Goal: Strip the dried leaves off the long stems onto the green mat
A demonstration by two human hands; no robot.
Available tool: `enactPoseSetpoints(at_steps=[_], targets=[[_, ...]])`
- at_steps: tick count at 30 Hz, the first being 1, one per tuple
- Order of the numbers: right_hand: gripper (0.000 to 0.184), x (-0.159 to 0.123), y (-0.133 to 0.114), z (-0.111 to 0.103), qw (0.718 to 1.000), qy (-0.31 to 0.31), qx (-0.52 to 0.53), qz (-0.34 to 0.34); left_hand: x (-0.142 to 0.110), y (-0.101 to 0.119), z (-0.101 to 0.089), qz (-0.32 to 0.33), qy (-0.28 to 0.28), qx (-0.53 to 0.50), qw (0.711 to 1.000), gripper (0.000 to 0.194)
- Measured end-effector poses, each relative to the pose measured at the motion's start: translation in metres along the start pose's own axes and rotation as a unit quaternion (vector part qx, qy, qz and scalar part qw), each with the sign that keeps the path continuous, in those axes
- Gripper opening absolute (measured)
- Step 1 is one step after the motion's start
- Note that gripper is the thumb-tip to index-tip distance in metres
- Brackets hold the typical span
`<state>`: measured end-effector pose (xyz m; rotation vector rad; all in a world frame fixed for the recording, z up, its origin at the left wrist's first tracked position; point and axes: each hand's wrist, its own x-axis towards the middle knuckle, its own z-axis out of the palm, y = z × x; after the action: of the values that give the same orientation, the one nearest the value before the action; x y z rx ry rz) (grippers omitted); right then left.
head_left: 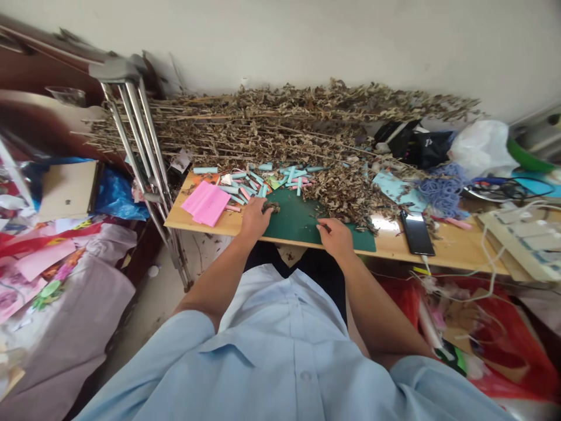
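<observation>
My left hand [256, 217] rests at the left end of a green cutting mat [295, 213]. Its fingers are closed round a small clump of dried leaves [272, 207]. At the mat's front right, my right hand [336, 237] has its fingertips drawn together just above the surface; whatever they may hold is too small to make out. A loose heap of crumbled dried leaves [350, 196] lies beyond and to the right of that hand. Behind my left hand are several blue and pink paper rolls [263, 181]. Pink paper sheets [205, 203] lie to its left.
Long bundles of dried leafy stalks [263, 128] run along the wall. A phone [416, 233] on a cable, purple yarn [445, 188] and a power strip [519, 240] are on the right. Metal crutches [142, 134] lean at the table's left end.
</observation>
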<state>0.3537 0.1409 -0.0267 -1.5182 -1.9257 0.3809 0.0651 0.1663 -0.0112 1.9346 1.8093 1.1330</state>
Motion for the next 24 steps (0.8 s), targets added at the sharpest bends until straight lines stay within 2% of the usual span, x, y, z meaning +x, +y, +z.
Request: enactPoseSetpoints(at_steps=[3,8,12,15,19,24], targets=[[0.021,-0.006,-0.004,0.000,1.000,-0.005,-0.010,-0.004,-0.004,0.013,0.005,0.015,0.018,-0.032,0.999,0.020],[0.024,-0.006,-0.026,0.007,0.995,-0.052,-0.073,-0.038,-0.013,0.040,0.029,0.056,-0.063,-0.078,0.993,0.015],[0.026,0.002,-0.037,0.012,0.981,-0.094,-0.164,-0.049,-0.011,0.054,0.046,0.076,-0.095,-0.090,0.989,0.014],[0.028,0.010,-0.029,0.006,0.980,-0.039,-0.196,-0.010,-0.008,0.055,0.053,0.077,-0.105,-0.098,0.987,0.013],[0.031,0.023,-0.012,-0.015,0.976,0.037,-0.210,0.047,-0.011,0.051,0.056,0.085,-0.130,-0.116,0.981,0.013],[0.042,0.041,-0.004,-0.030,0.963,0.030,-0.250,0.092,-0.014,0.051,0.055,0.093,-0.134,-0.115,0.980,0.014]])
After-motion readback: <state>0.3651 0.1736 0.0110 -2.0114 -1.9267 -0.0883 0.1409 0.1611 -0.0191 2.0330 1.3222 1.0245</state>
